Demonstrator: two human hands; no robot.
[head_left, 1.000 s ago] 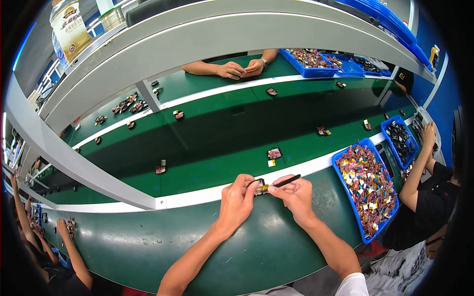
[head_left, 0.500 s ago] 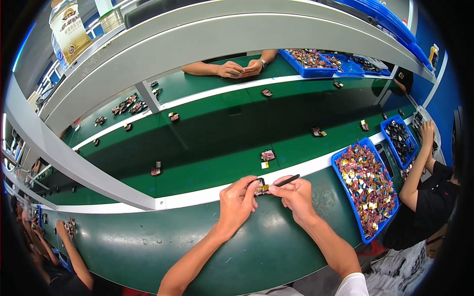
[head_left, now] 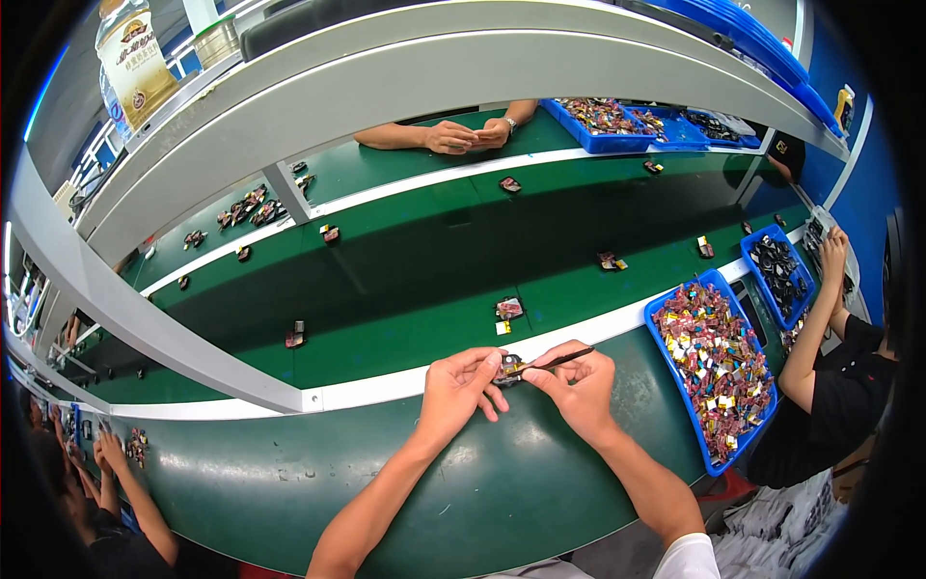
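Just in front of the white rail, my left hand (head_left: 456, 394) pinches a small black casing (head_left: 511, 365) with electronic parts inside it between thumb and forefinger. Its other fingers are partly spread below the casing. My right hand (head_left: 582, 391) grips a slim black stick-like tool (head_left: 573, 356), slanting up to the right. The tool's near end meets the casing, where my right thumb and fingertips hide part of it. Whether the tool is a pair of tweezers I cannot make out.
Small parts such as a board piece (head_left: 508, 309) ride on the green belt (head_left: 415, 289). To the right stand a blue tray (head_left: 659, 333) of small red-and-yellow parts and another blue tray (head_left: 778, 318) of black parts. A grey frame (head_left: 183, 318) arches overhead. Co-workers sit left, right and opposite.
The parts on the belt have shifted slightly left. In my right hand the tool has turned and looks thinner. My left hand's lower fingers have spread. At far left, a co-worker's hand has moved.
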